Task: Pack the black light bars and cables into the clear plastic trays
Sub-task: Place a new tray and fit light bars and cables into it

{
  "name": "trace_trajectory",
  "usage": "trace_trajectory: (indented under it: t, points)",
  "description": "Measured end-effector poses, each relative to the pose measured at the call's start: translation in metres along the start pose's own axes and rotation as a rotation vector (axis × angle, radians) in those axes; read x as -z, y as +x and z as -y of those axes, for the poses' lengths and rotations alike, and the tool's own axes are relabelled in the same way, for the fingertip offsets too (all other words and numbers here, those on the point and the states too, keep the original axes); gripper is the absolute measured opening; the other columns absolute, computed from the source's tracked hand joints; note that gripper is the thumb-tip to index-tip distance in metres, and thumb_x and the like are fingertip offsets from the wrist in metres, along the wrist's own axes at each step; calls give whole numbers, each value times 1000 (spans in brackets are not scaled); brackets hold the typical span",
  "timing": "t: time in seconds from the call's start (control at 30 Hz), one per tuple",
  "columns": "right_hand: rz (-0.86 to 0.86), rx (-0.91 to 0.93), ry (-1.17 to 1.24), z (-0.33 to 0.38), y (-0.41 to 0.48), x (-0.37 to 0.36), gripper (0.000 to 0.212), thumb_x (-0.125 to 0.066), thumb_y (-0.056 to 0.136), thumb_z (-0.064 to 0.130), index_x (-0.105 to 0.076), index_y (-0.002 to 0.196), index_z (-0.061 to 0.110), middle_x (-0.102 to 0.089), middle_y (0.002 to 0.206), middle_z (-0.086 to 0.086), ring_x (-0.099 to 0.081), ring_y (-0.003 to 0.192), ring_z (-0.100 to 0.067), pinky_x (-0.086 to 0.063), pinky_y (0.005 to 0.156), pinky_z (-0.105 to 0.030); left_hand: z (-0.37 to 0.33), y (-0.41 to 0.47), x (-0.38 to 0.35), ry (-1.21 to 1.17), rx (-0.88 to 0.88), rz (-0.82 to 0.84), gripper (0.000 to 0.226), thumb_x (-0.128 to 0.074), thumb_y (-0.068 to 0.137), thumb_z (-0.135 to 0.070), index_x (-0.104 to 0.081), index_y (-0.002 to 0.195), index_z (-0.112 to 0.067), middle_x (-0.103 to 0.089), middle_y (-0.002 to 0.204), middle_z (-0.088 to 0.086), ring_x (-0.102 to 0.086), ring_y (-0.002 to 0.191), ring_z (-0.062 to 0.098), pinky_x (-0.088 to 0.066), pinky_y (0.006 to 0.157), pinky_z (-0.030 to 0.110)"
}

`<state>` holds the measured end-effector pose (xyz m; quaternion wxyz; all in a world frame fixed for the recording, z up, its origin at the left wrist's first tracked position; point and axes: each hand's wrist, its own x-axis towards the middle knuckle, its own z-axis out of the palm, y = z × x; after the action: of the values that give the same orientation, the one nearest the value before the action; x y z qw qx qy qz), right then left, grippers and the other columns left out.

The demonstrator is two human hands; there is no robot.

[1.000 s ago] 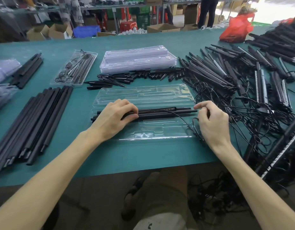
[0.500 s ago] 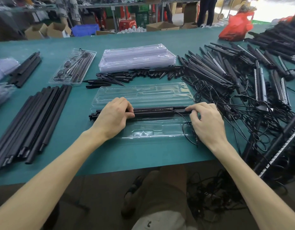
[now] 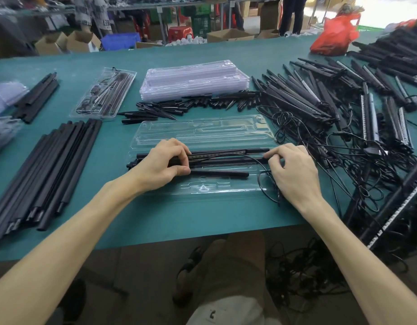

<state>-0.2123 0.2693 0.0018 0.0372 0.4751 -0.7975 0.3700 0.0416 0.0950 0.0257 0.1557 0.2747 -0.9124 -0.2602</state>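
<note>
An open clear plastic tray [image 3: 202,132] lies in front of me on the teal table. Black light bars [image 3: 226,156] lie lengthwise across its middle, and one separate black bar [image 3: 221,173] lies just below them. My left hand [image 3: 162,163] grips the left part of the bars, fingers curled over them and thumb on the lower bar. My right hand [image 3: 294,170] pinches the bars' right end with its fingertips. A thin black cable [image 3: 265,184] runs along the bars and loops off the tray's right edge under my right hand.
A stack of clear trays [image 3: 193,78] sits behind, with small black spikes [image 3: 191,105] before it. A packed tray [image 3: 104,92] lies far left. Black tubes [image 3: 43,165] lie left. A tangled heap of light bars and cables [image 3: 343,109] fills the right side.
Both hands stayed on the bars. The bundle has spread apart, and one bar now lies separately lower in the tray under my left thumb.
</note>
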Motion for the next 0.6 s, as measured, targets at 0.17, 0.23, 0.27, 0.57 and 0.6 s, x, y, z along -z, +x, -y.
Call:
trace_trajectory:
  t: [0.17, 0.23, 0.27, 0.57, 0.6]
  points:
    - [-10, 9, 11, 0, 0, 0, 26, -48, 98, 16, -73, 93, 20, -68, 101, 8, -48, 102, -13, -40, 88, -33, 1, -3, -3, 59, -56, -51, 10, -74, 91, -23, -65, 86, -22, -60, 117, -7, -50, 119, 15, -33, 111, 48]
    - [-11, 12, 10, 1, 0, 0, 26, -48, 98, 16, -73, 93, 19, -68, 101, 7, -48, 102, -13, -40, 90, -34, 0, -4, -7, 68, -114, -107, 9, -70, 93, -26, -69, 92, -17, -62, 116, -7, -53, 116, 13, -38, 108, 43]
    - [-11, 13, 9, 1, 0, 0, 26, -48, 98, 16, -73, 93, 19, -68, 101, 7, -47, 101, -12, -40, 89, -34, -1, -3, -9, 50, -137, -126, 11, -67, 95, -27, -70, 96, -16, -63, 115, -6, -55, 114, 13, -40, 105, 38]
    - [-9, 9, 6, 0, -1, 1, 26, -47, 98, 17, -73, 94, 19, -68, 102, 7, -47, 102, -12, -39, 88, -32, -19, 24, -24, 93, -172, -175, 27, -62, 100, -21, -70, 124, -14, -63, 118, 0, -52, 116, 15, -38, 109, 33]
    - [-10, 8, 8, 0, 0, 0, 26, -47, 98, 17, -73, 94, 19, -68, 102, 8, -46, 101, -10, -38, 87, -32, -21, 27, -27, 97, -177, -171, 27, -62, 99, -22, -71, 124, -14, -62, 116, 0, -52, 115, 16, -38, 108, 34]
